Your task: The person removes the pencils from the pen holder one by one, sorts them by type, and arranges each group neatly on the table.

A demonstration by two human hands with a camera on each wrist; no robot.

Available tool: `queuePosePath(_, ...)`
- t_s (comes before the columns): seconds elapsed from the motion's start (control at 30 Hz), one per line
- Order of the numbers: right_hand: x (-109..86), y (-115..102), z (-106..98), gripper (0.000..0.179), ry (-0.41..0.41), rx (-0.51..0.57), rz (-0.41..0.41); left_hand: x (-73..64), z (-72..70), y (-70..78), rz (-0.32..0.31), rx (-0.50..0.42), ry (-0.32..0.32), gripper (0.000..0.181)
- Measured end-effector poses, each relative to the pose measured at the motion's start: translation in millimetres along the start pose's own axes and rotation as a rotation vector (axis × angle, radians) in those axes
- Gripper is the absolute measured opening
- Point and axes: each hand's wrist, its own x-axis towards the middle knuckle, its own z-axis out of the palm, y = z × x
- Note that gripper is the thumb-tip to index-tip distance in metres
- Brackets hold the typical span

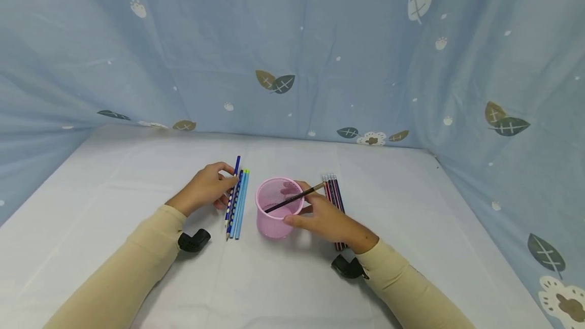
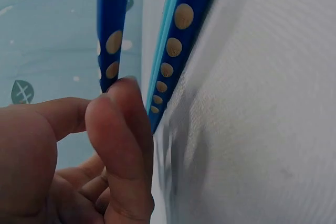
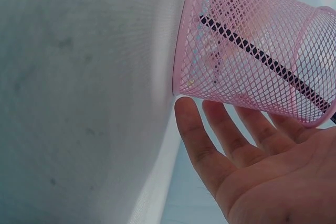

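My left hand (image 1: 210, 189) pinches a dark blue pencil (image 2: 111, 19) dotted with bare-wood spots between thumb and fingertips. In the left wrist view its sharpened end is raised off the table. Right beside it lie another spotted blue pencil (image 1: 231, 224) and light blue pencils (image 1: 241, 212). A pink mesh pen holder (image 1: 271, 226) stands upright to their right. My right hand (image 1: 326, 217) holds its right side, thumb on the near side and fingers round the far side. One slim dark pencil (image 1: 292, 199) with a tan end leans inside against the rim.
Several dark striped pencils (image 1: 337, 194) lie side by side right of the pen holder, partly hidden under the right hand. The white table (image 1: 274, 288) meets a blue leaf-patterned curtain (image 1: 338, 65) at the back and sides.
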Motion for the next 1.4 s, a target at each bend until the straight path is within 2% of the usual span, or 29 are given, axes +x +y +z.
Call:
queuePosePath(0.3, -0.2, 3.4, 0.5, 0.074, -0.004, -0.005, 0.014, 0.7, -0.2, -5.1, -0.023, 0.036, -0.042, 0.040)
queuePosePath(0.63, -0.1, 0.7, 0.2, 0.077, -0.007, -0.020, 0.002, 1.8, -0.8, -6.3, -0.052, 0.070, -0.054, 0.040)
queuePosePath(0.97, -0.8, 1.9, 1.0, 0.075, 0.000, -0.016, -0.008, 1.0, 0.2, -5.5, -0.044, 0.094, -0.046, 0.040)
queuePosePath(1.17, -1.7, 1.8, 1.3, 0.071, 0.012, -0.003, -0.013, 1.1, 1.3, -5.8, -0.014, 0.126, -0.033, 0.039)
queuePosePath(1.4, -0.8, 0.7, 1.4, 0.073, 0.002, -0.001, -0.012, 0.9, -0.1, -7.8, -0.017, 0.139, -0.036, 0.040)
